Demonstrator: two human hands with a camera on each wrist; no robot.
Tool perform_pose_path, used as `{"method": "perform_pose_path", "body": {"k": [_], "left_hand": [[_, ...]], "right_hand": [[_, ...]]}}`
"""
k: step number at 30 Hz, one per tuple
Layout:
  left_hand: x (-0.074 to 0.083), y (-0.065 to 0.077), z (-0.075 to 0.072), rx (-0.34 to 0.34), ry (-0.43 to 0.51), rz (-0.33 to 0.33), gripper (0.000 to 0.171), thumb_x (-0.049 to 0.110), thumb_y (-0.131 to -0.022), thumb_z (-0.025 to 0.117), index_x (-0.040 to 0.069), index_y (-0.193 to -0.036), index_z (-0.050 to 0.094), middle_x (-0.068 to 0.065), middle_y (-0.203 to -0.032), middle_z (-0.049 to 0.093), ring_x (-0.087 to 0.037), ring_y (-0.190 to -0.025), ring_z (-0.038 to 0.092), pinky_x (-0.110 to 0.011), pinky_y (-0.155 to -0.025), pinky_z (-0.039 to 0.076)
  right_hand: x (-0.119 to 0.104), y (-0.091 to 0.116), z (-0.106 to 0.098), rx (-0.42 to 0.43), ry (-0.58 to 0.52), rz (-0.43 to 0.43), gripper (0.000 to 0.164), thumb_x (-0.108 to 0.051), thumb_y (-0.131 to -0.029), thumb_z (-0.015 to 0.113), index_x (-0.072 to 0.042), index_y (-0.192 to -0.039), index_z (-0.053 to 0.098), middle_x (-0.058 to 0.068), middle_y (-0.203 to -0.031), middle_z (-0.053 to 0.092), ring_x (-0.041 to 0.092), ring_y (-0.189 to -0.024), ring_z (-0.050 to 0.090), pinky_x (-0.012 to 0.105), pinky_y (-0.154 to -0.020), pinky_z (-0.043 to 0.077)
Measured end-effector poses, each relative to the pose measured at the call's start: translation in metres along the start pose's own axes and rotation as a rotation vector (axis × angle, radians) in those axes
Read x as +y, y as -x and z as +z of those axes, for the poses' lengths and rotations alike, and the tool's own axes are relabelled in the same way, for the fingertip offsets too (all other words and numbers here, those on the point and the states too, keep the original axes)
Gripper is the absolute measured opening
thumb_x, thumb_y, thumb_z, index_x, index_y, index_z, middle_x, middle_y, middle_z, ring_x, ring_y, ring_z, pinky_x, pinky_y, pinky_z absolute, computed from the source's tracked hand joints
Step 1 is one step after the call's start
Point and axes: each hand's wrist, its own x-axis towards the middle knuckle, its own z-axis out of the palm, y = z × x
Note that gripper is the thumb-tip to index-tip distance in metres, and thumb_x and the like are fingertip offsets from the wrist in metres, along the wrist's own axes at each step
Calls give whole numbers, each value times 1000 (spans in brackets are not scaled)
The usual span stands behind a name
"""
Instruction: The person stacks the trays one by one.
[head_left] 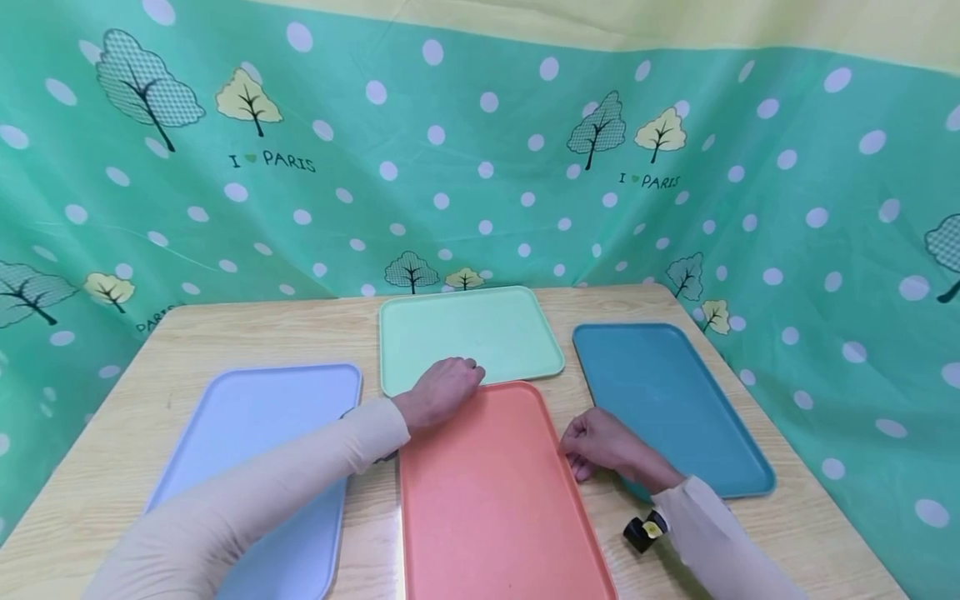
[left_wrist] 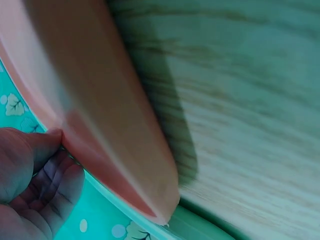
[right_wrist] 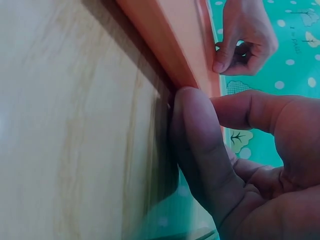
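Observation:
A coral-pink tray (head_left: pixel 491 500) lies lengthwise at the middle front of the table. At its far edge my left hand (head_left: pixel 442 392) pinches the rim; in the left wrist view the thumb presses on the inner side of the rim and the curled fingers are on the outer side. My right hand (head_left: pixel 603 446) pinches the right long edge of the same tray between thumb and index finger (right_wrist: pixel 240 110). Just beyond the left hand is a mint-green tray (head_left: pixel 472 329), whose near edge lies close to the coral one.
A lavender-blue tray (head_left: pixel 262 417) lies on the left under my left forearm. On the right is a teal tray (head_left: pixel 675 400), partly behind my right hand. A black wrist strap piece (head_left: pixel 641 532) hangs at the right cuff. Green dotted cloth (head_left: pixel 465 108) borders the wooden table (head_left: pixel 225 329).

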Motion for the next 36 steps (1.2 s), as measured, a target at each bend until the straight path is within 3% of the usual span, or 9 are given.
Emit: {"method": "perform_pose_path", "body": {"k": [7, 12, 16, 21, 28, 32, 36], "left_hand": [[-1, -1, -1, -6, 57, -19, 13, -2, -88, 64, 7, -80, 67, -5, -71, 62, -18, -65, 61, -29, -59, 53], [-3, 0, -5, -65, 184, -123, 16, 5, -93, 61, 8, -78, 66, -3, -70, 60, -15, -65, 57, -28, -60, 50], [-9, 2, -12, -116, 231, -210, 10, 9, -92, 62, 8, -84, 68, -3, -75, 62, -14, -68, 55, -28, -65, 51], [-27, 6, -23, -134, 220, -302, 10, 13, -91, 66, 5, -95, 70, -9, -87, 70, -21, -79, 65, -35, -74, 58], [-62, 10, -39, -147, 214, -388, 22, 14, -90, 66, -2, -104, 70, -18, -102, 73, -30, -94, 70, -41, -81, 59], [-84, 10, -47, -150, 187, -443, 28, 16, -89, 67, -5, -107, 69, -21, -107, 72, -34, -97, 70, -44, -85, 58], [-100, 10, -50, -152, 177, -518, 29, 20, -89, 67, -6, -102, 70, -20, -101, 73, -32, -91, 70, -44, -83, 58]], "right_hand": [[-3, 0, 0, 0, -11, 24, 9, -4, -85, 64, 3, -79, 65, 5, -61, 63, 10, -51, 61, 26, -51, 57], [-5, 1, -1, 10, 22, 32, 11, -4, -87, 64, 3, -79, 65, 6, -64, 64, 10, -51, 61, 26, -51, 56], [-8, 1, -9, 23, 68, 3, 11, -5, -90, 62, 3, -82, 63, 10, -70, 65, 14, -56, 64, 28, -54, 57], [-17, -3, -22, 78, 232, -102, 9, -9, -90, 60, -2, -85, 65, 8, -70, 65, 16, -60, 63, 31, -55, 55], [-32, -17, -38, 259, 542, -301, 12, -12, -90, 64, -10, -79, 67, -1, -69, 63, 11, -59, 52, 24, -53, 43], [-39, -30, -43, 331, 649, -372, 10, -12, -90, 65, -10, -81, 68, -1, -73, 65, 11, -63, 53, 25, -56, 45], [-45, -42, -46, 336, 767, -411, 7, -15, -90, 67, -10, -87, 72, 1, -81, 69, 13, -73, 58, 30, -66, 52]]}}
